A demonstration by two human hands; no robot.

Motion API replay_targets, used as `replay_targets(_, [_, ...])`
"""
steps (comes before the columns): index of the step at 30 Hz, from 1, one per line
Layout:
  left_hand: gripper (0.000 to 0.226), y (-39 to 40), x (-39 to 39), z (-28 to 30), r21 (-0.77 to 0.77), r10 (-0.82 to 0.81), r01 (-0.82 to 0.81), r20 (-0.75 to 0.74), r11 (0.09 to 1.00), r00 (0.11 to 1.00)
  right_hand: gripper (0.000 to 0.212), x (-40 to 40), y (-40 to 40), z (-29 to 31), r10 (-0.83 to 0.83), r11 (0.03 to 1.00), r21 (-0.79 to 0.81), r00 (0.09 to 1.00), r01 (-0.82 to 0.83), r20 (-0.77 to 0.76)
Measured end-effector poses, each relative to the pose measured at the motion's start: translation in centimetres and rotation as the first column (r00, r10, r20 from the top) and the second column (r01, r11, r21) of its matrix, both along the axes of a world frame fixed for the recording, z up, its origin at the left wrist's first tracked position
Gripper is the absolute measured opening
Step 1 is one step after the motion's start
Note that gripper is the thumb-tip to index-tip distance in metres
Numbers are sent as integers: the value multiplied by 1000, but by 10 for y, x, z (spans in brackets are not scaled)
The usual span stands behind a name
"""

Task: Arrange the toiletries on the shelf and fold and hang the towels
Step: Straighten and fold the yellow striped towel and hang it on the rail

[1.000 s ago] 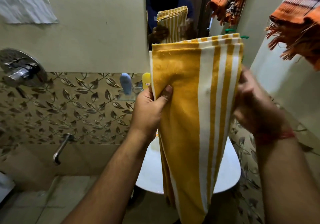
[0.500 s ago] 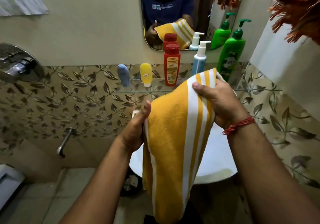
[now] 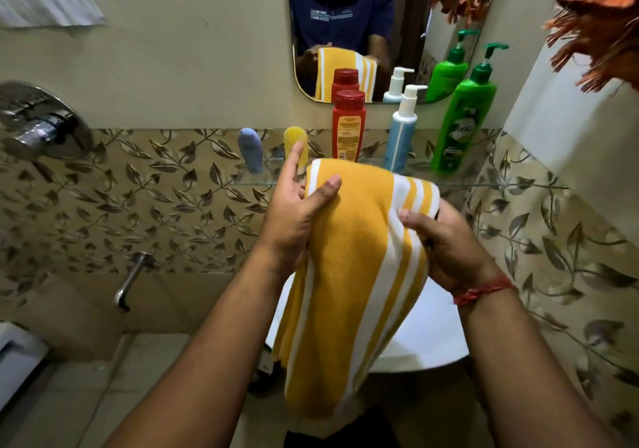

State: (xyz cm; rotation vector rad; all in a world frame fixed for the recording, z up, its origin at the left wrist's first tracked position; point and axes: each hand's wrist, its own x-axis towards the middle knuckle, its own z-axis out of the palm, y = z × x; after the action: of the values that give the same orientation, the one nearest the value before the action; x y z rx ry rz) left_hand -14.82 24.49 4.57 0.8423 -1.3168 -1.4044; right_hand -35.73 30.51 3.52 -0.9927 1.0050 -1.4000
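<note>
- A folded yellow towel [image 3: 349, 261] with white stripes hangs in front of the person, above the white basin [image 3: 428, 337] and just below the glass shelf [image 3: 484, 183].
- Its long axis runs roughly top to bottom, leaning a little — the folded top edge lies up near the shelf and the loose lower end points down toward the floor, nearer the camera.
- The stripes run along that same length, grouped on the towel's right side, with one narrow stripe down the left edge.
- The left hand [image 3: 294, 219] grips the upper left edge: the thumb presses on the front face while the fingers reach up behind the fold.
- The right hand [image 3: 446, 243] pinches the striped right edge lower down, thumb on the front; a red thread [image 3: 480, 290] circles that wrist.
- The two hands are apart, one on each side, both closed on the cloth.
- On the shelf behind stand — left to right — a blue tube [image 3: 249, 150], a yellow tube [image 3: 296, 143], a red bottle [image 3: 348, 126], a blue pump bottle [image 3: 401, 133] and a green pump bottle [image 3: 463, 115].
- An orange fringed towel [image 3: 601, 22] hangs at the upper right.
- The mirror [image 3: 408, 5] reflects the towel and bottles.
</note>
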Motion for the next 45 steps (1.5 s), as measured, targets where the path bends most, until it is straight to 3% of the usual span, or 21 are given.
replay_targets(2, [118,1,6,-8,59,-106,103,56,993,993,35,2,-5,12,-125,990,63,992,124,15])
replay_targets(4, [125,6,11,-19,70,-172,167,81,984,982,35,5,-7,17,-146,983,127,984,132,104])
replay_targets(7, [106,8,10,-27,-35,-89,96,154,995,984,47,1,0,11,-30,998,67,977,17,211])
replay_targets(9, [93,10,4,-24,-97,-9,30,202,995,979,57,-5,6,1,78,997,13,993,-79,85])
replay_targets(12, [81,10,-4,-19,-172,96,-64,183,983,979,72,-8,12,-10,124,990,73,987,-117,-103])
replay_targets(15, [71,9,-6,-17,-175,165,-125,238,977,957,59,-1,10,-8,-97,993,62,989,104,-110])
replay_targets(18, [70,9,-4,-18,-92,91,-67,282,993,955,55,0,4,-2,-269,961,39,958,274,-95])
replay_targets(21, [79,9,2,-18,-35,17,-10,226,999,974,63,2,8,0,-218,973,49,970,224,-103])
replay_targets(24, [87,9,6,-20,-73,-30,46,209,996,977,71,0,14,3,-166,986,13,985,167,-38])
replay_targets(27, [89,9,8,-13,-108,-42,67,220,992,975,70,-1,16,11,-248,968,-49,968,247,-25])
replay_targets(31, [87,8,3,7,-136,109,-71,296,988,949,63,6,16,18,-338,932,-168,937,320,-92])
replay_targets(34, [81,7,0,21,-135,193,-155,340,979,921,74,6,16,20,-254,952,-211,956,221,-149])
replay_targets(38, [92,-2,12,30,-40,-48,54,131,998,990,92,-3,15,21,-208,962,-232,942,147,-264])
replay_targets(42, [90,-9,17,25,-18,-191,209,339,978,921,91,-2,13,19,-298,939,-250,923,237,-243])
replay_targets(45, [82,-6,9,24,-63,-32,55,327,997,945,88,-1,10,17,-329,930,-245,917,274,-226])
